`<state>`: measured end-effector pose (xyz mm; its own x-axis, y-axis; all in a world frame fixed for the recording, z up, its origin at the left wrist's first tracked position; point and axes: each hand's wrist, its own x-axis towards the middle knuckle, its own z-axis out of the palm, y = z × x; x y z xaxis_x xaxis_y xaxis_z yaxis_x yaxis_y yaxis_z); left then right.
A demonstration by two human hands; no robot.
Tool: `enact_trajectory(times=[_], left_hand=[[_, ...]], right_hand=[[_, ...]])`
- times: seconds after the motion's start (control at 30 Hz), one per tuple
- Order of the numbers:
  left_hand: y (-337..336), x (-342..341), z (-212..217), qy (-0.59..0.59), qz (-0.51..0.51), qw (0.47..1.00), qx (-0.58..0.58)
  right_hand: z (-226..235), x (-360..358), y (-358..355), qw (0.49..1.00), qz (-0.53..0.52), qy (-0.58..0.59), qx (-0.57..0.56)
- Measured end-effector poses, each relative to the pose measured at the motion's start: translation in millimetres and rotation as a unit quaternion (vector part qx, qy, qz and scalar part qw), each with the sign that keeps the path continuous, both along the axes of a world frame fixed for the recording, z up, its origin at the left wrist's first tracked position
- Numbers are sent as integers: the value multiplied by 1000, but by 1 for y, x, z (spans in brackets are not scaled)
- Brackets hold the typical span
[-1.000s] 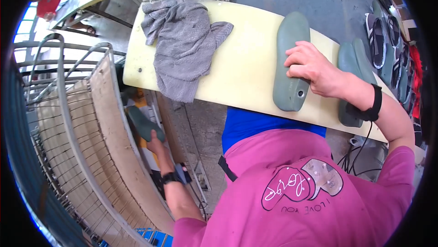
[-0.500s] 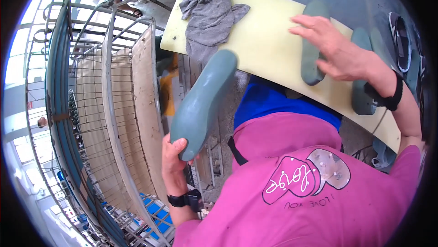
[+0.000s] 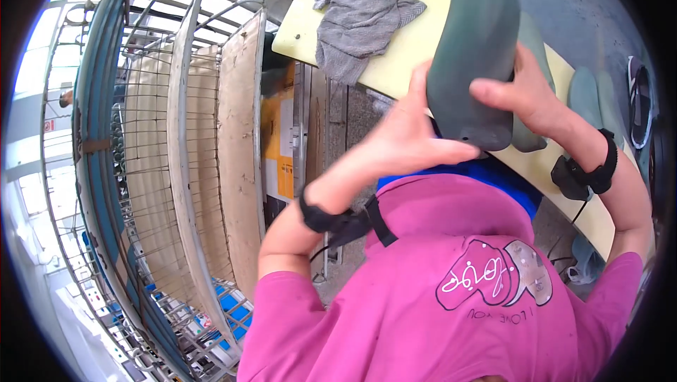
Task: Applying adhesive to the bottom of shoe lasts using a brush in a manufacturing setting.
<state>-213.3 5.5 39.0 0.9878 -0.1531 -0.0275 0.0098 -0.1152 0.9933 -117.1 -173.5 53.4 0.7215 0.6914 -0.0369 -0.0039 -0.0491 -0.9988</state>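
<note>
A dark green shoe last [image 3: 476, 57] is held up close above the table, its rounded lower end toward me and its upper end running off the top edge. My right hand [image 3: 525, 96] grips its right side, thumb across the face. Along the left edge my left hand [image 3: 398, 131] has its fingers partly behind the last, with the thumb stretched along the lower end. Behind it, another green shoe last [image 3: 530, 138] lies on the pale yellow tabletop [image 3: 395, 75], largely covered by the held one and my right hand.
A crumpled grey cloth [image 3: 360, 19] lies on the table's left part. More green lasts [image 3: 584, 96] rest toward the right, near a dark shoe with a white edge [image 3: 639, 100]. On the left stands a metal wire rack [image 3: 180, 135] with board panels.
The shoe last in my left hand has swung right and up, over the table. My right hand has left the last on the table and now grips the raised one too.
</note>
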Motion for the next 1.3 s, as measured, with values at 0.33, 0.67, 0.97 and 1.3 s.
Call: enact_trajectory(times=[0.33, 0.67, 0.97, 1.3], left_hand=[[18, 65, -42, -48, 125, 959, 251], [191, 22, -171, -55, 545, 807, 221], [364, 39, -279, 34, 359, 665, 654], [400, 44, -308, 16, 405, 747, 527]], right_hand=[[-25, 22, 16, 906, 91, -276, -306], [-33, 87, 54, 817, 248, -390, -345], [-61, 104, 78, 851, 318, -337, -248], [-58, 140, 79, 842, 352, -324, -247]])
